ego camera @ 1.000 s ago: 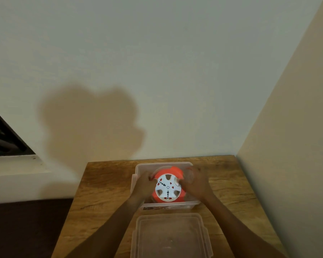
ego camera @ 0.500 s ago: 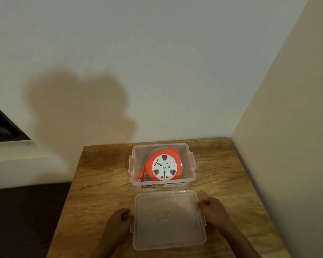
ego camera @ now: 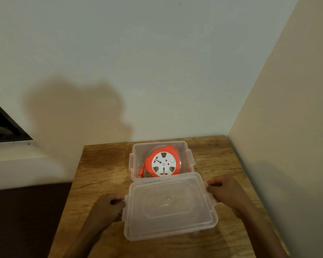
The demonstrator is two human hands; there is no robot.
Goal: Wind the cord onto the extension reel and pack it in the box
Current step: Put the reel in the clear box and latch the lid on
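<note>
Mostly, the packing is done. The round orange extension reel with its white socket face (ego camera: pixel 163 161) lies flat, face up, inside the clear rectangular plastic box (ego camera: pixel 187 146), which sits on the brown wood-grain table (ego camera: pixel 101 168) close to the pale back wall (ego camera: pixel 157 71). No loose loops of cord trail over the table or the box rim; only the short orange plug end (ego camera: pixel 141 171) shows, tucked inside the box at the reel's near-left side, so the winding looks finished, though the wound turns themselves are hidden under the reel's rim.

What remains, by my reading, is the closing. The clear plastic lid with its side clips (ego camera: pixel 169 205) is not yet on the box: it is held just in front of it, its far edge overlapping the box's near rim in this view and tilted a little, its right side higher. Whether that edge touches the rim cannot be told.

The left hand (ego camera: pixel 108 205) has its grip curled tight on the lid's left edge by the clip, and the right hand (ego camera: pixel 225 189) pinches the lid's right edge in the same manner, fingers folded over the top.

Likely left to do: carry the lid over the box, seat it square on the rim, and press down the clips.
</note>
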